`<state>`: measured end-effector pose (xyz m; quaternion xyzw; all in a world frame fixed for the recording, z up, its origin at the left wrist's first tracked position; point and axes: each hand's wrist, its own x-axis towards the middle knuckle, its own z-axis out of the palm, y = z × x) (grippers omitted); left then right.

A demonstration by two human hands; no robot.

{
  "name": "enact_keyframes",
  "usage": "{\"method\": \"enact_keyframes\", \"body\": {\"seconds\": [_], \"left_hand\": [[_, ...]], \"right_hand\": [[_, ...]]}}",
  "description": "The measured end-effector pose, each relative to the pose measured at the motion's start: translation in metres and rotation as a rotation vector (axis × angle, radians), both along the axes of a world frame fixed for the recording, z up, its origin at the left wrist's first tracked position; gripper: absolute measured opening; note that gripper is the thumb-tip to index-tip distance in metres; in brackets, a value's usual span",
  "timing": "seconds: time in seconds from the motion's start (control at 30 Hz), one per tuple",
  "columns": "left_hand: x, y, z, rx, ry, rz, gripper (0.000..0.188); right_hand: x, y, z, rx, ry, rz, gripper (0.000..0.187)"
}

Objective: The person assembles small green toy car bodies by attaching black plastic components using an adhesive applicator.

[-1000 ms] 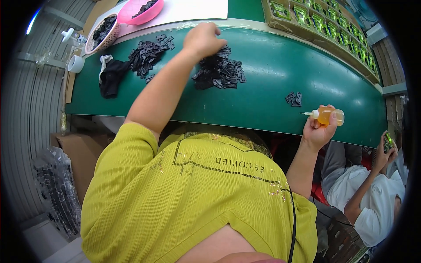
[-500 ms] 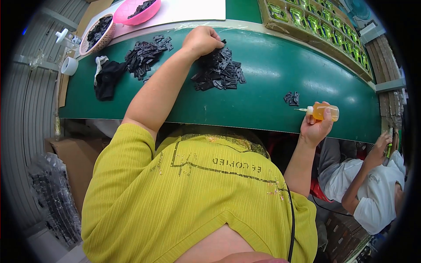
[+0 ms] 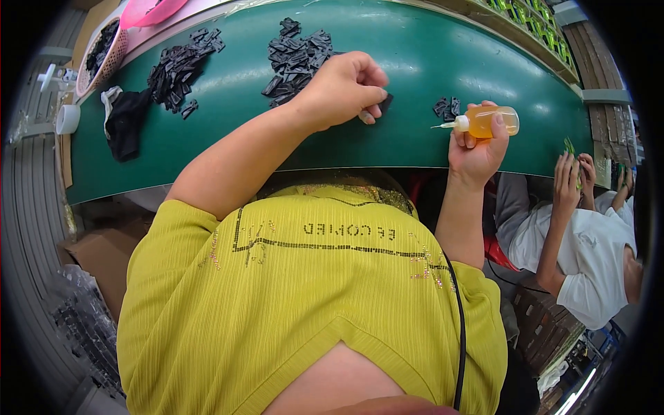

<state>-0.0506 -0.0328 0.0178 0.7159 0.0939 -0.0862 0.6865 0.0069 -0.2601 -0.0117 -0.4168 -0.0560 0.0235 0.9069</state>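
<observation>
My left hand (image 3: 340, 91) is closed in a pinch on a small flat black plastic piece (image 3: 387, 104), just right of a loose heap of black plastic pieces (image 3: 294, 59). My fingers cover most of the pinched piece. In my right hand (image 3: 476, 158) lies a squeeze bottle (image 3: 496, 122) of amber liquid, held on its side. Its thin needle tip (image 3: 444, 126) points left, above the green table near the front edge. Close beyond that tip rests a small group of black pieces (image 3: 447, 108).
Another heap of black pieces (image 3: 173, 76) lies left on the green table (image 3: 235, 138), beside a black cloth (image 3: 128, 123) and a white tape roll (image 3: 68, 119). A pink basket (image 3: 119, 59) stands far left. At right sits a co-worker in a white shirt (image 3: 588, 256).
My left hand has come off the heap, moving right and nearer with a black piece in its fingers. My right hand still holds the bottle. The whole view has shifted.
</observation>
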Motion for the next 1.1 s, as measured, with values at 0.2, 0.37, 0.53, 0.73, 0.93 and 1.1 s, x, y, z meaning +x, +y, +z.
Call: {"method": "enact_keyframes", "body": {"seconds": [0.2, 0.37, 0.53, 0.73, 0.93, 1.1], "left_hand": [[-0.007, -0.001, -0.002, -0.23, 0.134, -0.127, 0.018], [-0.012, -0.009, -0.005, -0.229, 0.07, -0.001, 0.015], [-0.012, -0.006, -0.01, -0.482, 0.06, 0.055, 0.016], [-0.013, -0.001, -0.013, -0.628, 0.046, -0.004, 0.023], [-0.012, 0.003, -0.008, -0.583, 0.128, -0.013, 0.027], [-0.014, 0.0, -0.006, -0.464, 0.158, -0.015, 0.025]], "right_hand": [[-0.009, 0.016, 0.001, 0.143, 0.138, 0.158, 0.031], [-0.022, 0.046, 0.012, 0.312, 0.37, 0.37, 0.034], [-0.022, 0.065, 0.011, 0.354, 0.426, 0.389, 0.036], [-0.017, 0.073, 0.005, 0.405, 0.446, 0.485, 0.035], [-0.015, 0.073, 0.0, 0.56, 0.488, 0.57, 0.036], [-0.016, 0.072, 0.002, 0.619, 0.478, 0.601, 0.036]]}}
